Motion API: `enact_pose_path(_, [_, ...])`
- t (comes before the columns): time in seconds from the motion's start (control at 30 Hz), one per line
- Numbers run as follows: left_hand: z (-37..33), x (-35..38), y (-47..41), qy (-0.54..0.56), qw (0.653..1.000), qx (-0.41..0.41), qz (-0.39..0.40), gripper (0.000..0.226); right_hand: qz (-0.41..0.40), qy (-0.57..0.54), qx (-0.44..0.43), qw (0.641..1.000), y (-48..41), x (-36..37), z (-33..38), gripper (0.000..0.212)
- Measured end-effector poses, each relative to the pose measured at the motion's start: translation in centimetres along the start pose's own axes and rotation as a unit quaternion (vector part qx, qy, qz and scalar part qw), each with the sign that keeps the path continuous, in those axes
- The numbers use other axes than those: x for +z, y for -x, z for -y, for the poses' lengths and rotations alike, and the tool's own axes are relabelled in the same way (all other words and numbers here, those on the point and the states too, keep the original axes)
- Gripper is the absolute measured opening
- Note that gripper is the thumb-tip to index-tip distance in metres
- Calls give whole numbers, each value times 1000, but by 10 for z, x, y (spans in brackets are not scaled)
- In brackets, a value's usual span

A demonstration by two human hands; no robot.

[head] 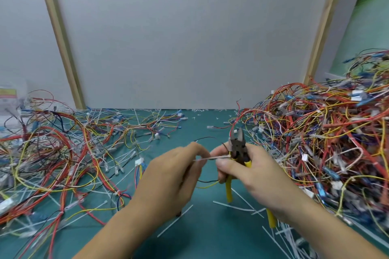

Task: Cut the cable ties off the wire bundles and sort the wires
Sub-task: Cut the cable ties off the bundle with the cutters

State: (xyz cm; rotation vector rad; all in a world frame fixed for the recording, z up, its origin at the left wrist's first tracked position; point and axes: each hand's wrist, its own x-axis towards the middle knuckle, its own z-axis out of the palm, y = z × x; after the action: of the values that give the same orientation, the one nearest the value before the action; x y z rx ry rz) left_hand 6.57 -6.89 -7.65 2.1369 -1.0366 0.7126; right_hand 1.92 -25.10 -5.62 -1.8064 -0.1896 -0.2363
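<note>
Stretching level from left to right between the two hands, one thin white plastic cable tie is held above the green bench, near its middle. The left hand has its grip pinched on the strip's left end. The right hand has its grip clamped round one pair of cutters, whose dark metal head points up and away while two yellow handles slant down toward the person. Two fine wires, one black and one yellow, trail beneath. A tangled left heap and right heap of coloured wires flank the hands.
</note>
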Motion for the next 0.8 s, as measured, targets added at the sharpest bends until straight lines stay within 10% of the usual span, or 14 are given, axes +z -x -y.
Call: enact_pose_path(0.8, [-5, -2, -1, 72, 992, -55, -84, 26, -53, -77, 31, 995, -5, -4, -4, 15])
